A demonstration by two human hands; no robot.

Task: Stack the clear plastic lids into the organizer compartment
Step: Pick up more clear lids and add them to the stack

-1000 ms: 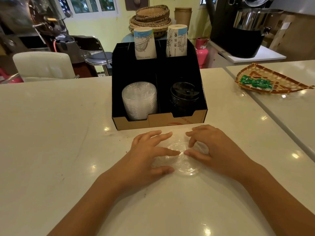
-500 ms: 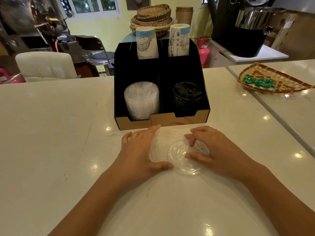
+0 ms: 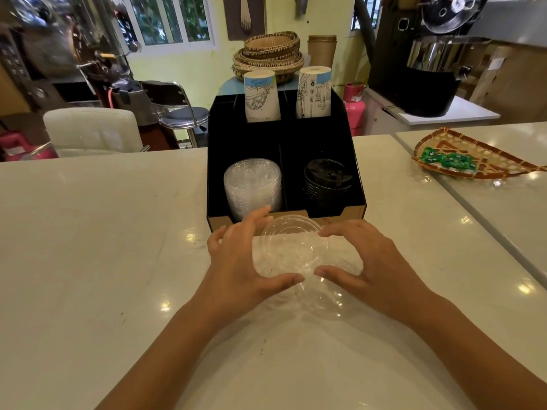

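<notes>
A clear plastic lid (image 3: 288, 247) is tilted up off the white counter, pinched between my left hand (image 3: 239, 261) on its left rim and my right hand (image 3: 367, 255) on its right rim. Under it another clear lid (image 3: 325, 303) lies flat on the counter by my right thumb. Just behind stands the black organizer (image 3: 358, 184) with a cardboard front lip. Its front left compartment holds a stack of clear lids (image 3: 253, 184); the front right one holds black lids (image 3: 328, 179).
Two stacks of printed paper cups (image 3: 262, 97) stand in the organizer's rear compartments. A woven tray with green packets (image 3: 461, 161) sits on the counter at the right. A white chair (image 3: 91, 131) and a metal stool stand beyond the counter's far edge.
Both hands have lifted the top clear lid off the counter and tilted it toward the organizer; one second ago it lay flat under my fingers.
</notes>
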